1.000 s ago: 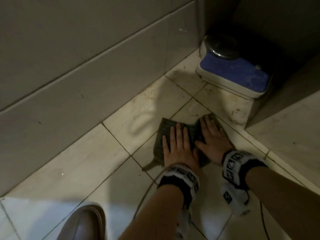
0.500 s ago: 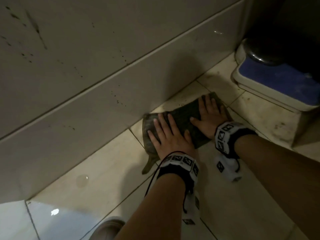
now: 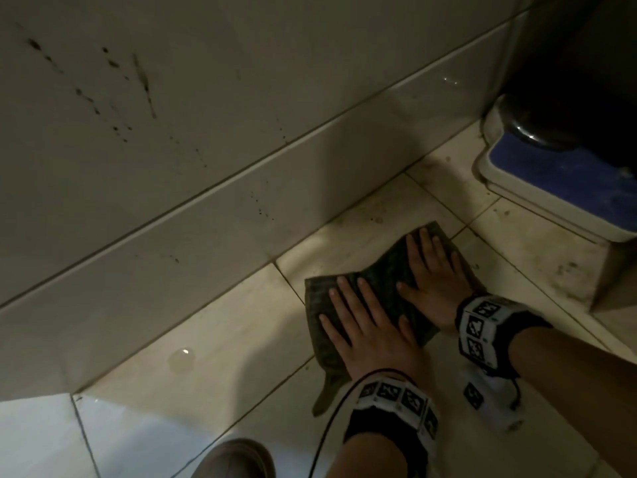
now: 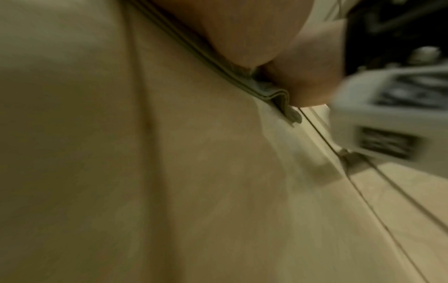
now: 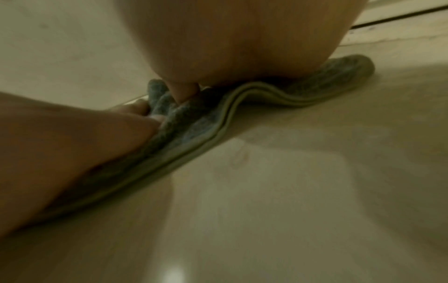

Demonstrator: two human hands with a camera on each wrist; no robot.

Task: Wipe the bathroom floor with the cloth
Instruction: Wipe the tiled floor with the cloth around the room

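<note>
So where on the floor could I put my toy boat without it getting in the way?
Bare tiles lie between the wall and the cloth, near the little puddle, and more sit beside the shoe. It's crowded where the left hand and right hand press the cloth, and by the blue scale.

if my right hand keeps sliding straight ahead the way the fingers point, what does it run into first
Probably the tiled wall. The right hand, flat on the cloth, points up-left across bare floor toward the wall's base; depth is uncertain.
</note>
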